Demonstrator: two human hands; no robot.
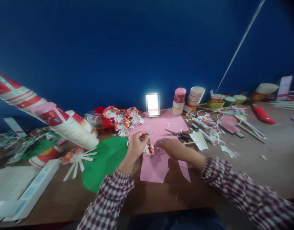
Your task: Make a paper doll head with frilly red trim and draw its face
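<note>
My left hand is closed in a pinch on a small white paper cutout with red and orange bits along its edge. Palm down, my right hand hovers over or rests on the pink paper, its fingers together and bent. What those fingertips hold, if anything, is hidden. Small dark scraps lie on the pink paper between my hands. Just beyond my right hand are black-handled scissors. A piece of white paper is beside that wrist.
Finished-looking paper figures with red and orange trim stand behind my left hand. A green paper piece lies left. Stacked paper cups lean farther left; more cups stand at the back. Markers and scraps clutter the right, near a red object.
</note>
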